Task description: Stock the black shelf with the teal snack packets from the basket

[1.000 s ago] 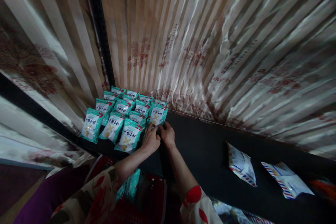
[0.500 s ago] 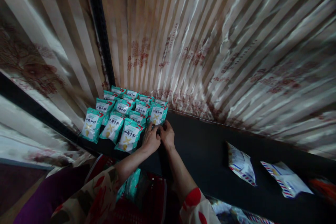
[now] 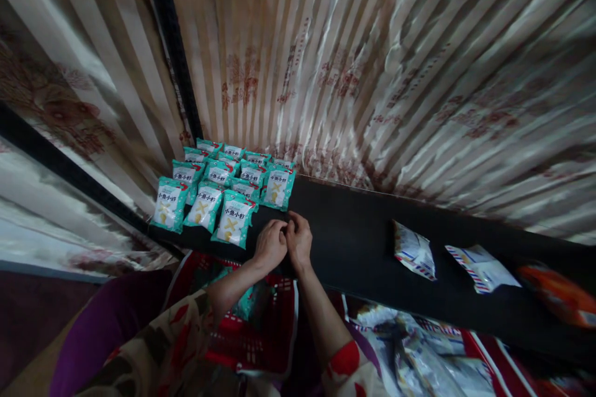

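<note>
Several teal snack packets stand in rows at the left end of a dark shelf. My left hand and my right hand rest side by side on the shelf, just in front of the rightmost teal packet and apart from it. Both hands have curled fingers whose tips meet between them; what they pinch, if anything, is hidden. My sleeves are cream with red leaf shapes.
Two white packets with red and blue striped edges lie on the shelf to the right, with an orange packet beyond. A red basket holding teal packets sits below my arms. More packets lie lower right. Striped shiny sheeting backs the shelf.
Both hands have drawn back from the rightmost teal packet toward the shelf's front edge. The view has tipped down, so the red basket and lower packets show more.
</note>
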Motion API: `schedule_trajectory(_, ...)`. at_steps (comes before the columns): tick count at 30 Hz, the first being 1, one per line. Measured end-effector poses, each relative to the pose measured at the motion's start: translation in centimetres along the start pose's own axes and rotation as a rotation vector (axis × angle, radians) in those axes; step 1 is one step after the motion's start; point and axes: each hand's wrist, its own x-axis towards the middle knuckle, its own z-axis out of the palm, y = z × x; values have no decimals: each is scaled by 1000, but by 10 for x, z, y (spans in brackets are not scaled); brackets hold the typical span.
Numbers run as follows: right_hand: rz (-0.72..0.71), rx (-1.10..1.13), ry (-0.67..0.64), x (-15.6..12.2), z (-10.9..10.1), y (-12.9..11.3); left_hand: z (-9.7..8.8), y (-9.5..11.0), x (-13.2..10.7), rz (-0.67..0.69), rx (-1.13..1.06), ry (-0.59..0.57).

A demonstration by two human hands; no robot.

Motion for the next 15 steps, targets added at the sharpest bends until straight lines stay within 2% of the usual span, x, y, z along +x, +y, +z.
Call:
schedule_trajectory(4, 18, 55, 9, -32, -3, -2, -2, -2, -25, -7, 9, -36)
schedule_trajectory(8, 24, 106, 6, -65, -4, -8, -6, -13, -53, 30, -10, -44)
schedule_trajectory(13, -36, 149, -1, -118, 2, -15, -13, -39, -98, 88, -88, -30)
schedule_trajectory(15, -48, 157, -48, -142, 9, -13, -17, -55, -117, 63, -73, -54)
